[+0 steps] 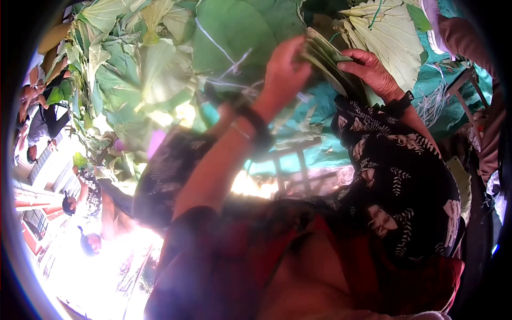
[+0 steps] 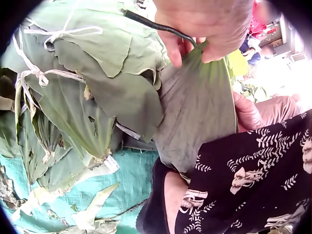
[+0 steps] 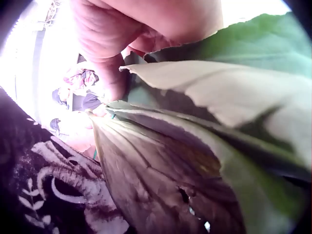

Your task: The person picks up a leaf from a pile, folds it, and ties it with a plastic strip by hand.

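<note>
Both hands are occupied. I have the left hand (image 1: pixel 288 66) pinching the folded leaf stack (image 1: pixel 333 61) by its gathered end, fingertips close together. The right hand (image 1: pixel 368 69) pinches the stack's edge between thumb and finger. Stack is up in the air, right of the middle of the teal tarp (image 2: pixel 129 178), close to the printed fabric (image 1: pixel 400 181) over the right knee. A dark strand (image 2: pixel 156 24) runs to the pinch point; stem or cord, can't tell from here. Tied leaf bundles (image 2: pixel 105 95) lie on the tarp's far side, with white string (image 2: pixel 44 78) knotted round them.

Risks as I see them:
- Tearing: the brown leaf (image 3: pixel 161 180) has holes already, looks dry. A sharp fold or uneven pull between the hands could run them out.
- Fanning: layers sit apart at the open side, so a light grip at the gathered end could let one slide out.
- Snagging: a low swing left could catch leaf edges on the string loops.
</note>
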Tool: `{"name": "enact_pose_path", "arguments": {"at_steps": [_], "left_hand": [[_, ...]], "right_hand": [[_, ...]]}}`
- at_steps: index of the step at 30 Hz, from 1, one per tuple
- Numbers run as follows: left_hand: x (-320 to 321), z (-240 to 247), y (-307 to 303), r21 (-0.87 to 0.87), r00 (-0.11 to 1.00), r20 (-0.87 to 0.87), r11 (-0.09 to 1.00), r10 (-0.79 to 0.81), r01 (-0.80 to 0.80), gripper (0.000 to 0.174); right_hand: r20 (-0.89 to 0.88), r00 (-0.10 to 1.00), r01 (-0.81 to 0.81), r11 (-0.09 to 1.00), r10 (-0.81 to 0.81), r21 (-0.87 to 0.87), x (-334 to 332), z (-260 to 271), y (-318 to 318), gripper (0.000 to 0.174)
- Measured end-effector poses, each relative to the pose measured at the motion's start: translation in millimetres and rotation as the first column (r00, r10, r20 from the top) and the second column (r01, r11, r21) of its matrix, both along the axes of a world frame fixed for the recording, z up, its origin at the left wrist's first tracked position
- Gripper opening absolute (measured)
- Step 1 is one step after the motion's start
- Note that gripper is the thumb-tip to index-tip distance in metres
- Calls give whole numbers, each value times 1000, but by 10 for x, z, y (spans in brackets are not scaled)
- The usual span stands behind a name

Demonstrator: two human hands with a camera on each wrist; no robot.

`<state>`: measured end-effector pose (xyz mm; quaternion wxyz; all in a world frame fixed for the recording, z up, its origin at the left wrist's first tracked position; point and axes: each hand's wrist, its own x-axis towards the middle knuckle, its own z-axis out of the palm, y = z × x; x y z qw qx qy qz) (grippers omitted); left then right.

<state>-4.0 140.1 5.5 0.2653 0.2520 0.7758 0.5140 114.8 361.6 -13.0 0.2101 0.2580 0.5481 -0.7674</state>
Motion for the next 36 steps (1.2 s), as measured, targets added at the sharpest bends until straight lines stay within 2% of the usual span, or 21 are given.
{"name": "enact_pose_path", "arguments": {"at_steps": [8,14,20,26,29,32,36], "left_hand": [[-7,-41,-6,37,996,91,999,15,-19,51],[-7,-29,-15,43,998,67,999,15,-18,51],[-3,16,-24,42,986,163,998,32,-40,50],[-20,46,-4,84,970,242,996,14,-35,53],[-18,52,-14,109,947,314,989,62,-101,58],[-73,104,-9,50,974,228,999,2,-14,63],[-101,116,0,55,970,237,998,-43,31,64]], "right_hand": [[17,1000,0,999,-1,43,-1,25,-3,24],[-43,999,10,998,-7,64,7,-1,-15,18],[-86,994,-48,987,62,154,3,11,-51,19],[-23,998,-62,990,66,128,-28,78,-60,24],[-78,996,-39,992,48,119,-13,53,-83,29],[-50,993,-96,987,103,129,-14,74,-54,35],[-58,987,-143,982,151,123,19,12,-17,37]]}}
